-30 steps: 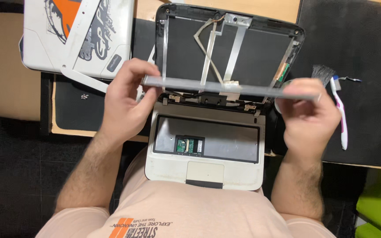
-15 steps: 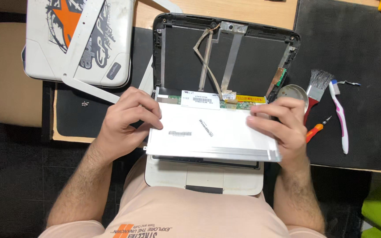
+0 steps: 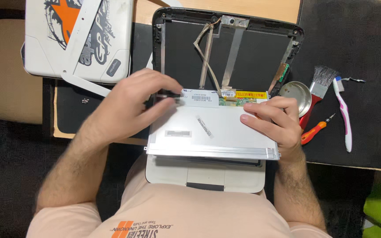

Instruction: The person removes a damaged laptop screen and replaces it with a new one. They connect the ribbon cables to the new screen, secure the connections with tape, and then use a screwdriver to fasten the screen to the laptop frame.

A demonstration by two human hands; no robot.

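Over the small laptop's base (image 3: 206,174), at six o'clock from the opened lid shell (image 3: 225,48), our screen panel (image 3: 212,130) now lies face down and nearly flat, where a second ago we held it edge-on and half a second ago still tilted. Our left hand (image 3: 124,110) has shifted to the panel's ten o'clock corner, fingers pinched narrow on a small dark part we cannot make out. Our right hand (image 3: 276,123) rests loosely spread, fingertips on the panel's two o'clock edge. Ribbon cables (image 3: 208,57) run from the shell down to the panel. At three o'clock on the desk mat (image 3: 358,53), the right hand partly hides a metal dish (image 3: 296,92), brush (image 3: 320,83), screwdriver (image 3: 316,130) and toothbrush (image 3: 344,114).
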